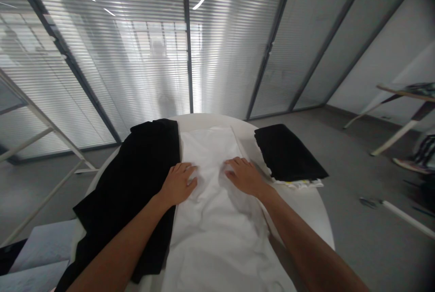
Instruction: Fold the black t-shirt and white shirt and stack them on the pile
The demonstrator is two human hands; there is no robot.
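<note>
A long white cloth garment [217, 233] lies down the middle of the round table, its near half wrinkled and running out of the bottom of the view. My left hand [180, 183] rests on its left edge, fingers bent a little and spread. On the right edge lies my right hand [244, 175], palm down with the fingers apart. Neither hand pinches the fabric. A black garment [136, 183] is spread to the left, partly under my left forearm. To the right sits a folded black garment [288, 152] on top of white cloth [302, 184].
The round white table [316, 215] has a curved edge at the right. A white metal frame [50, 128] stands at the left, above an open book or papers [44, 246]. Glass partitions with blinds [220, 65] rise behind. Another table [404, 92] is at the far right.
</note>
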